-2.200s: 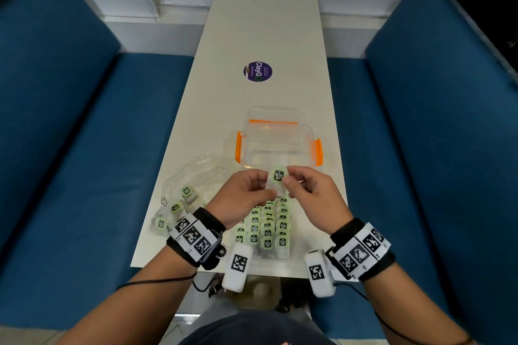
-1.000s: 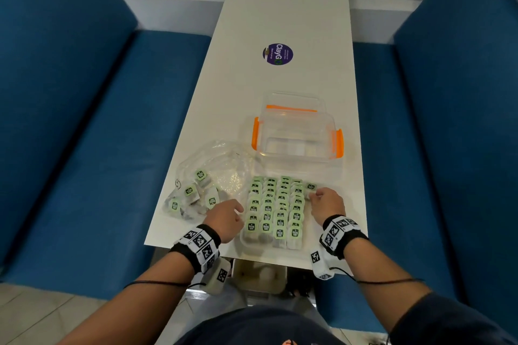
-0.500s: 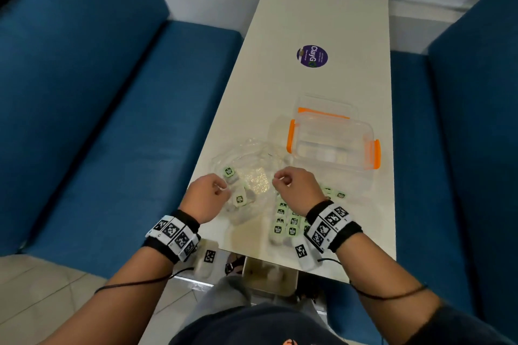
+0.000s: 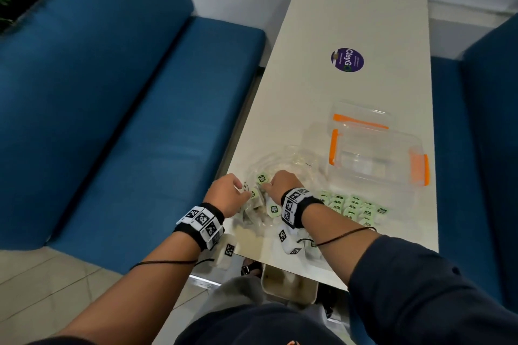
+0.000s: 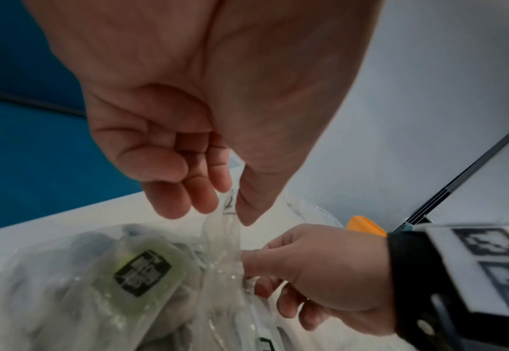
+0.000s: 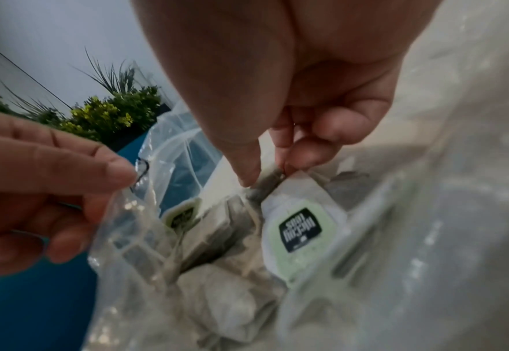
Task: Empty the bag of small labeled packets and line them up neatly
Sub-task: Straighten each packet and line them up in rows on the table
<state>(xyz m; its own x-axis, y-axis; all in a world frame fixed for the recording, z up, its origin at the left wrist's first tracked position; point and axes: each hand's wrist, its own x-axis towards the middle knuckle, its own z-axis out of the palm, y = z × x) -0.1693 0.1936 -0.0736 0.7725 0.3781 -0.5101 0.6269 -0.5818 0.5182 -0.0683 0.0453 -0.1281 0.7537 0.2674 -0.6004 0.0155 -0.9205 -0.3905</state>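
We are holding the crinkled clear plastic bag (image 4: 283, 165) at the near left edge of the long white counter (image 4: 350, 22). Our left hand (image 4: 225, 194) is pinching the bag's rim, its grip clamped on the film between thumb and fingers (image 5: 214, 180). Just beside it, our right hand (image 4: 283, 182) is reaching inside, grip clamped on the corner of a small white packet with a pale green label (image 6: 302, 229). To the right of that grip, more green-labelled packets (image 4: 353, 206) are lying in rows, near a clear lidded box with orange clasps (image 4: 375, 157).
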